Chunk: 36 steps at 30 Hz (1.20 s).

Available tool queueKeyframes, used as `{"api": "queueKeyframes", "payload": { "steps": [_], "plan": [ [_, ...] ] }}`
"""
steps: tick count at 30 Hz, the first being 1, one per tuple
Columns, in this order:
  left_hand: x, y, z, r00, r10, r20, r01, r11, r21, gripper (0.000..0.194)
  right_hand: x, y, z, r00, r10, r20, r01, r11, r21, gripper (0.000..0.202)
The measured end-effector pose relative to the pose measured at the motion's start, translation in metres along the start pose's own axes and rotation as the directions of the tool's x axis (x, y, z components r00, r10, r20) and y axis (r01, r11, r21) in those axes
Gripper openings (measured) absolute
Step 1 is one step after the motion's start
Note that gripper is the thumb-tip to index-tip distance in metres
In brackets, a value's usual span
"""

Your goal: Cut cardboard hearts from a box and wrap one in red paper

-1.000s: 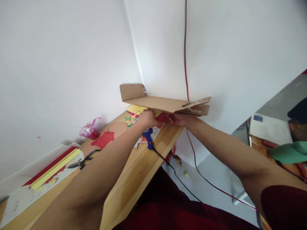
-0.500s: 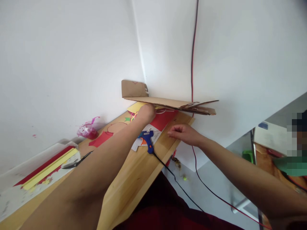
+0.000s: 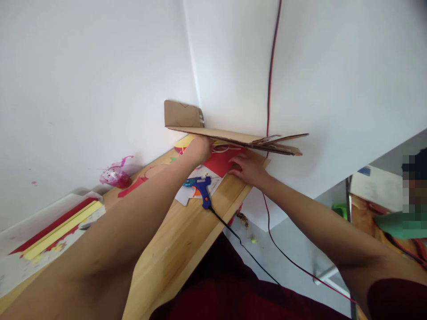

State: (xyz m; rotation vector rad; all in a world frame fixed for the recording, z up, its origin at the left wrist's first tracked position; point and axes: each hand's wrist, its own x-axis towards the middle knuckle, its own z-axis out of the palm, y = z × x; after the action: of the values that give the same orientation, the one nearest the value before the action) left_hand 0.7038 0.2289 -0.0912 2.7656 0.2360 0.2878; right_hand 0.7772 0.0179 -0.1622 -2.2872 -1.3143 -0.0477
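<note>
My left hand (image 3: 200,149) reaches to the lower edge of the folded cardboard (image 3: 227,134); its fingers are hidden, so its hold cannot be seen. Over the edge of the red paper (image 3: 220,162) is my right hand (image 3: 246,169), fingers apart and slightly bent, holding nothing. Yellow paper (image 3: 187,140) lies partly beneath the cardboard, by my left hand. A blue glue gun (image 3: 204,192) with an orange trigger rests on the table nearer to me, partly over white paper (image 3: 216,183).
On the wooden table (image 3: 173,249), a pink splattered cup (image 3: 115,176) stands by the wall, with yellow strips (image 3: 63,229) at left. A black cord (image 3: 230,230) hangs off the edge. A person (image 3: 415,178) is at far right.
My right hand has moved up and left to the red paper, and its fingers have spread. My left hand has shifted slightly toward the cardboard's underside. The view has shifted a little.
</note>
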Motion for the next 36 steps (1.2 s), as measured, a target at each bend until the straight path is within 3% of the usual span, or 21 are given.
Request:
{"api": "queueKeyframes", "payload": {
  "steps": [8, 14, 22, 36],
  "plan": [
    [0.011, -0.003, -0.014, 0.997, 0.067, -0.024, -0.069, 0.991, -0.112, 0.025, 0.007, 0.004, 0.002, 0.999, -0.052, 0.014, 0.052, 0.997, -0.05, 0.024],
    [0.014, -0.006, -0.016, 0.995, 0.096, -0.021, -0.099, 0.978, -0.184, 0.017, 0.006, -0.004, -0.001, 0.996, -0.076, 0.054, 0.079, 0.994, -0.071, 0.055],
    [0.011, -0.008, -0.015, 0.991, 0.137, 0.005, -0.134, 0.977, -0.168, 0.016, 0.013, -0.009, -0.001, 0.979, -0.136, 0.149, 0.148, 0.987, -0.07, 0.033],
    [0.006, -0.012, -0.011, 0.99, 0.13, 0.053, -0.13, 0.991, 0.001, 0.037, 0.017, -0.004, -0.002, 0.951, -0.22, 0.218, 0.252, 0.959, -0.128, 0.026]
  ]
}}
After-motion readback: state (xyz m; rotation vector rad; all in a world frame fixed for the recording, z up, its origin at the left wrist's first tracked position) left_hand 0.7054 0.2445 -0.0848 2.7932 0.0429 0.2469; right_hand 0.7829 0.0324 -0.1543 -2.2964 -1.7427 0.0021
